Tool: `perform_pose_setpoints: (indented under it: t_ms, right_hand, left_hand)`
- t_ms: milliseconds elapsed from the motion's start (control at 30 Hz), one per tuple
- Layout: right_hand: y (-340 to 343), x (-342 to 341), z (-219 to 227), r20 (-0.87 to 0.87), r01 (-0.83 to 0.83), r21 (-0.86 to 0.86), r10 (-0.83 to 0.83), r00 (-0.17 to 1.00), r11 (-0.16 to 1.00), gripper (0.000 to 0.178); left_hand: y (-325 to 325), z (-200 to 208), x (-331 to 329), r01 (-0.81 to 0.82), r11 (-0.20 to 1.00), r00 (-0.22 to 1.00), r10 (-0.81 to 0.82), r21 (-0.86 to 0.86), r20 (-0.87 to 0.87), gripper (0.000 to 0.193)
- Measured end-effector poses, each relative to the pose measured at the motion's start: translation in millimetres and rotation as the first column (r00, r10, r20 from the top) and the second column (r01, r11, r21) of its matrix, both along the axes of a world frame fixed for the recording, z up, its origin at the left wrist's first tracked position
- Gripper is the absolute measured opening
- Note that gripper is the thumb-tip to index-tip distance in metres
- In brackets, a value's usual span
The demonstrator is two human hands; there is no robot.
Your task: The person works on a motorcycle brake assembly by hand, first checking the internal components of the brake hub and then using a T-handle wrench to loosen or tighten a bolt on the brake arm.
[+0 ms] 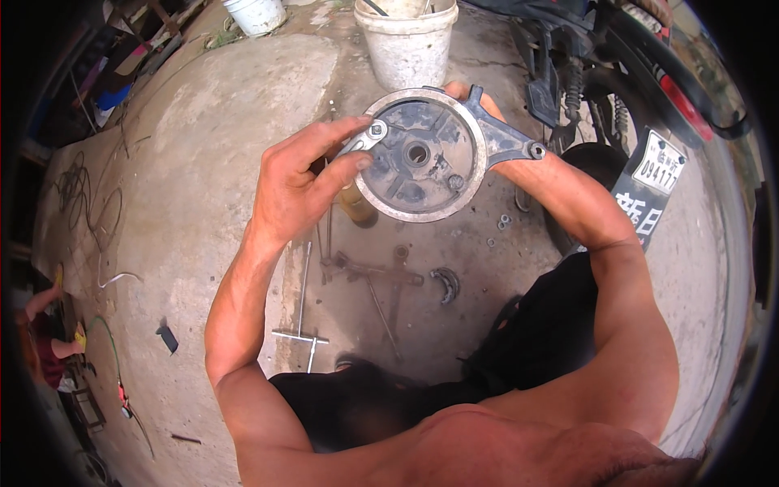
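A round drum brake plate (422,188), dark grey with a bright metal rim, is held up in front of me. A forked bracket juts from its upper right. My right hand (489,105) grips it from behind; some fingers show beside the bracket and the rest are hidden. My left hand (302,172) pinches a small silver brake lever (372,135) at the plate's left edge between thumb and fingers. On the ground below lie a curved brake shoe (445,286) and several nuts (504,220).
Rusty hammer-like tools (377,269) and T-handle wrenches (301,334) lie on the concrete. A yellowish container (357,207) stands under the plate. A white bucket (406,50) is ahead, a parked two-wheeler (604,154) at right. Cables (81,199) and another person (50,333) are far left.
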State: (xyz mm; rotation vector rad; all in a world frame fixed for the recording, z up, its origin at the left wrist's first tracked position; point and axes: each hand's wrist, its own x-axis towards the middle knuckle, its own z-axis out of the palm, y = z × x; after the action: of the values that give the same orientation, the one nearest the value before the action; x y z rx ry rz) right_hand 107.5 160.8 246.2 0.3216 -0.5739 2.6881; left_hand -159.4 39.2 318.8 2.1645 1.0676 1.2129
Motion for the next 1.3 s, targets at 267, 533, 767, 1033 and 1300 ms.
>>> perform_pose_setpoints:
  t_ms: [267, 533, 767, 1033, 1300]
  right_hand:
    - [-25.6, 6.9, 33.0, 0.421, 0.291, 0.406, -0.46, 0.782, 0.866, 0.089]
    - [-22.2, -3.9, 27.7, 0.435, -0.012, 0.441, -0.202, 0.878, 0.897, 0.061]
    - [-20.5, -8.2, 29.6, 0.408, -0.002, 0.515, -0.243, 0.88, 0.857, 0.065]
    - [-25.2, -19.0, 36.9, 0.435, 0.067, 0.577, -0.376, 0.818, 0.814, 0.058]
    - [-36.5, -27.3, 44.0, 0.541, 0.045, 0.64, -0.491, 0.682, 0.767, 0.034]
  left_hand:
    - [4.6, -0.1, -7.7, 0.107, 0.994, 0.989, -0.103, 0.031, -0.111, 0.039]
    - [10.0, 4.1, -20.8, 0.176, 0.984, 0.939, -0.168, -0.002, -0.299, 0.043]
    - [6.4, 17.8, -15.7, 0.058, 0.998, 0.923, -0.04, 0.035, -0.383, 0.042]
    - [1.2, 12.4, -9.2, -0.11, 0.984, 0.916, 0.154, 0.137, -0.37, 0.04]
    - [0.2, 9.2, -9.2, -0.019, 0.995, 0.903, 0.058, 0.097, -0.426, 0.042]
